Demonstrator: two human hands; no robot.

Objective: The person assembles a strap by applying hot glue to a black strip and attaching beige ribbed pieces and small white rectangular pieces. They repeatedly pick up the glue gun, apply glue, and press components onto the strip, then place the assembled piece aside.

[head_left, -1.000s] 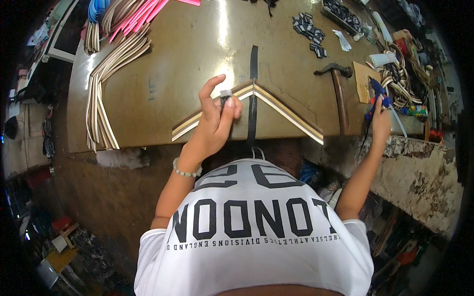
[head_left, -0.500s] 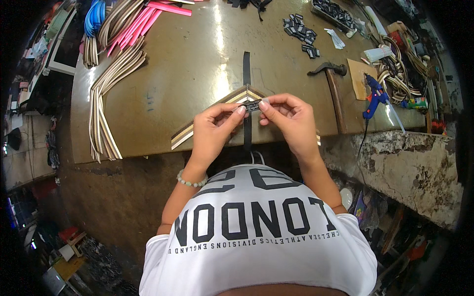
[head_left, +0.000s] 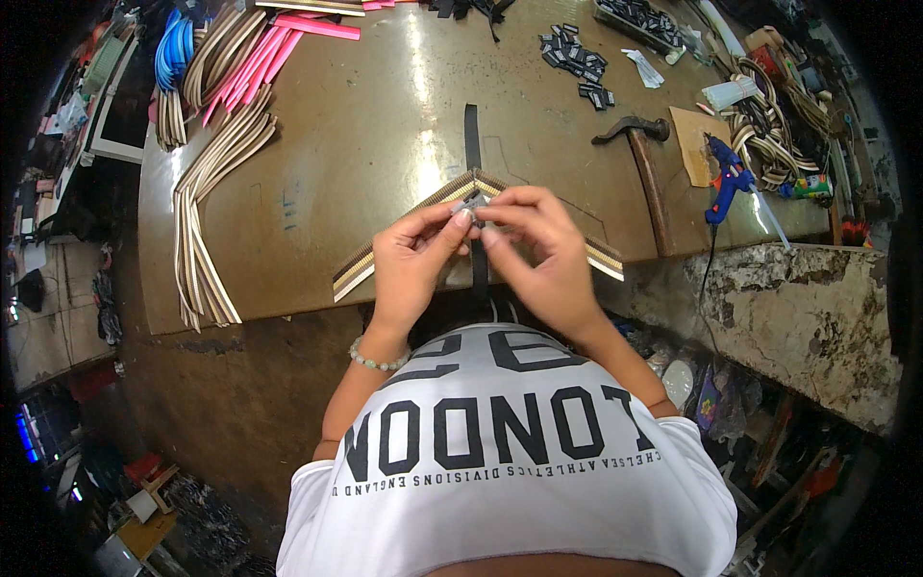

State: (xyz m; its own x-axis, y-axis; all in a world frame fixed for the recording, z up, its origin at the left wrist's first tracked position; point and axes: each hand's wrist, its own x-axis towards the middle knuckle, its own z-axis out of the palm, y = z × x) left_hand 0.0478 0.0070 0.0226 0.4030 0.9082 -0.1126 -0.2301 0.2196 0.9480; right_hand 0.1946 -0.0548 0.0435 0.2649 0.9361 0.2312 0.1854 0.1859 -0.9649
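In front of me, my left hand [head_left: 415, 252] is closed, thumb and forefinger pinching a small black label [head_left: 470, 203]. From the other side the fingers of my right hand [head_left: 543, 255] curl round the label's end, with the thumb just below; they partly cover it and look slightly blurred. Beneath both hands a striped brown, cream and black strap [head_left: 370, 260] lies bent in an inverted V on the table. A narrow black strap [head_left: 471, 135] runs straight under its peak toward the table's near edge.
On the brown table [head_left: 336, 125], a hammer [head_left: 646, 173] and a blue glue gun [head_left: 728, 183] lie to the right. Several black labels [head_left: 572, 56] are piled at the far right. Striped straps [head_left: 197, 221] and pink strips [head_left: 274, 62] lie at the left.
The label was stretched flat between both hands; now it is tilted and more covered. My right hand has shifted left with its fingers curled over it. The view has moved slightly.
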